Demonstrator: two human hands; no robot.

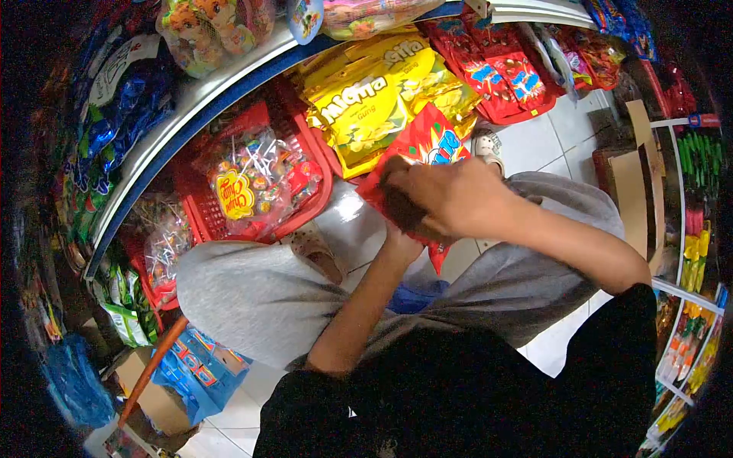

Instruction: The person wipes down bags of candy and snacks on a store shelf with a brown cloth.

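A red candy bag (431, 126) with blue-and-white lettering is held up in front of me, above the floor between my knees. My left hand (402, 240) grips this bag from below; most of its fingers are hidden behind it. Across the front of the bag lies my right hand (462, 200), closed on a dark brown cloth (405, 202) pressed against the wrapper. The hand and cloth are somewhat blurred. Just behind the bag are yellow candy bags (366, 99) marked Migita.
A red basket (324, 179) with a bag of lollipops (259, 172) stands at left. More red candy bags (504, 80) lie at the back. A shelf edge (206, 84) curves overhead. Cardboard (641, 183) and a goods rack (691, 221) stand right; a blue package (202, 374) lies lower left.
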